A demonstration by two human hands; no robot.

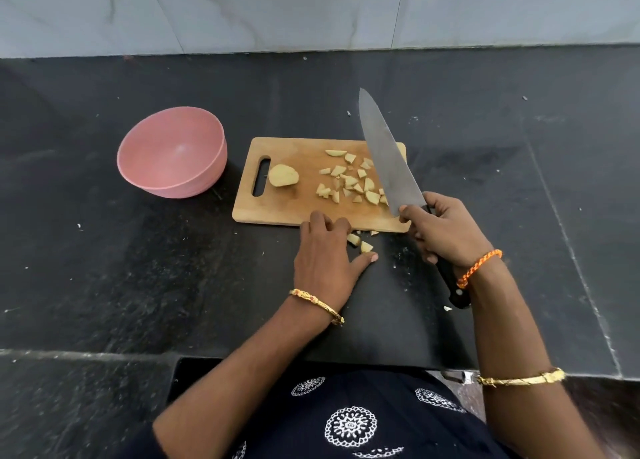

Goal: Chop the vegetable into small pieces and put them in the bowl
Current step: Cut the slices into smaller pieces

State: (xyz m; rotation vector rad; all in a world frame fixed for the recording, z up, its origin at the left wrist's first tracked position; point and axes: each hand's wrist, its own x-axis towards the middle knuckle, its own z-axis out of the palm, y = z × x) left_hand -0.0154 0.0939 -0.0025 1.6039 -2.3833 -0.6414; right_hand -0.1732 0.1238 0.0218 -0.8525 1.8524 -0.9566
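the pink bowl [172, 153] is sitting empty at the left on the dark desk [104, 268], just beside the handle end of the wooden cutting board [277, 213], so nothing is going into it yet. near that end a larger uncut chunk of the vegetable [283, 175] is waiting, and further right the small pieces [349, 181] are lying scattered toward the board's right edge. a few stray pieces [360, 244] are lying off the board on the desk, and the left hand [325, 254] is reaching over them with fingers curled at the board's near edge, apparently gathering them; whether it is already grasping one i cannot tell. the right hand [446, 233] is clenching its fingers round the handle of the knife [388, 157], whose blade is hanging tilted over the pieces. the risk, i judge, is the blade dropping or swinging while the left hand is working close by, or more pieces getting nudged off the right edge.
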